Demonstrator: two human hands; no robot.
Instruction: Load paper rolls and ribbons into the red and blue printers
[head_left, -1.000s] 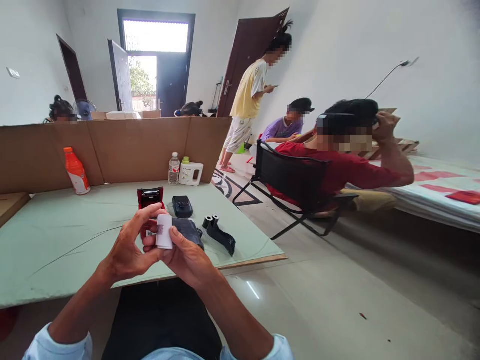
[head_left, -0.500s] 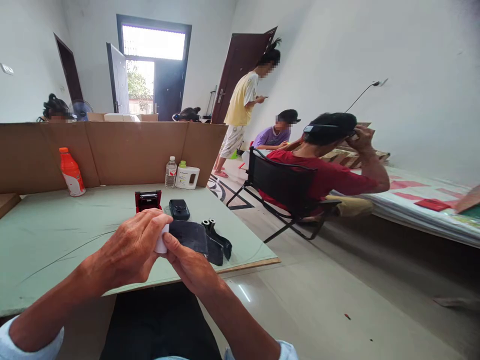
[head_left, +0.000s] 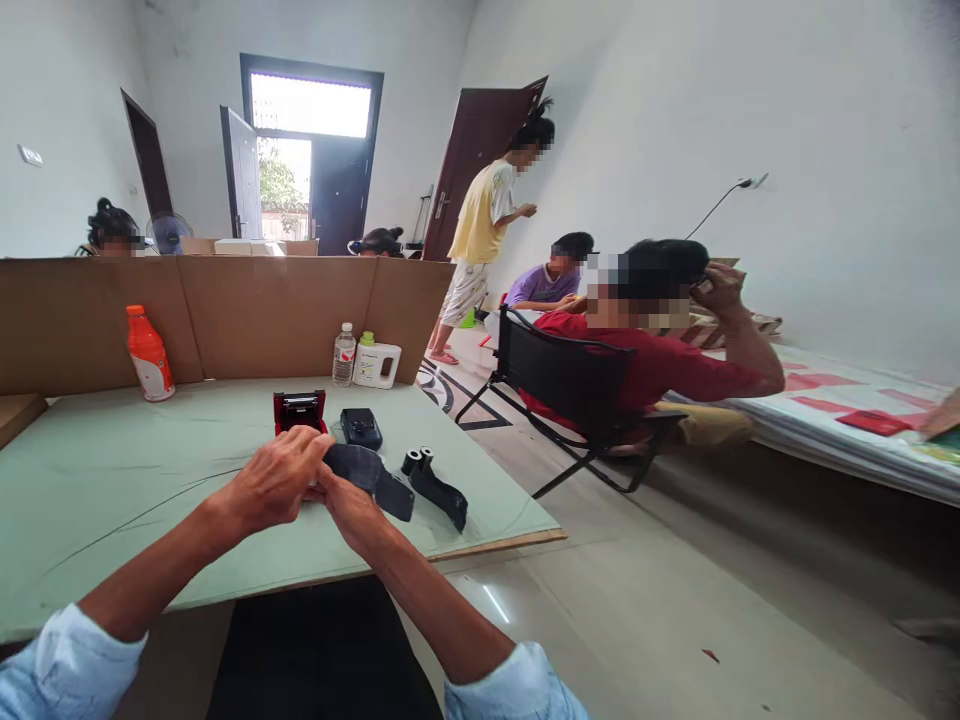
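Observation:
Both hands meet over the near part of the pale green table (head_left: 112,480). My left hand (head_left: 274,480) is curled, its fingers closed over something small that I cannot make out. My right hand (head_left: 349,505) grips a flat black cover piece (head_left: 367,475) that sticks out to the right. Just behind the hands stands a small red and black printer body (head_left: 300,410). A black cap-like part (head_left: 361,428) lies next to the printer, and a black bracket with two rollers (head_left: 436,485) rests on the table to the right.
An orange bottle (head_left: 150,352), a clear water bottle (head_left: 344,355) and a white jug (head_left: 376,363) stand against a cardboard partition (head_left: 247,310). A person in red sits on a black folding chair (head_left: 570,385) to the right; others are near the doors.
My hands have moved forward and lower toward the table. The white paper roll seen a second ago is now covered by my left hand. The camera view has shifted slightly.

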